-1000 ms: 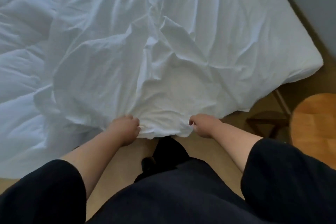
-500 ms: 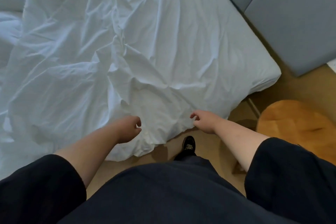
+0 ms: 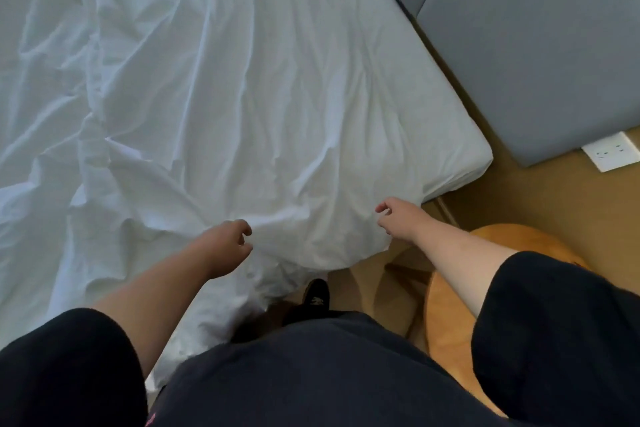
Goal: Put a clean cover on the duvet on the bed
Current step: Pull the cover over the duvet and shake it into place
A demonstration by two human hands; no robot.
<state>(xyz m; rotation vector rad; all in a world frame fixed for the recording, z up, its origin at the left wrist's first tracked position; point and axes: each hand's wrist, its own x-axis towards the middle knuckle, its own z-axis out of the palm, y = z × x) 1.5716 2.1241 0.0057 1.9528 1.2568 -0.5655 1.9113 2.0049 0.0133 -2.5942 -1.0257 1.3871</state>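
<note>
The white cover (image 3: 242, 107) lies spread over the bed (image 3: 460, 163), full of creases, and its near edge hangs down off the side toward the floor (image 3: 519, 204). It looks a bit puffy near that edge, so the duvet may already be inside, but I cannot tell for sure, and I cannot see the opening of the cover. My guess is that the big part of the job is done and what is left is pulling it straight, flattening the creases and closing the open end. The left hand (image 3: 225, 246) hangs over the near edge with its fingers loosely curled, and it holds nothing. The right hand (image 3: 398, 218) is just beside the hanging corner, fingers also loosely bent, with no cloth in them. Both hands are close enough to take the edge again. On the right there is a round wooden table (image 3: 450, 322) very near the person's legs, so there is little room to step that way. A grey padded wall (image 3: 536, 45) stands behind the bed, with a white socket (image 3: 613, 151) low down.
</note>
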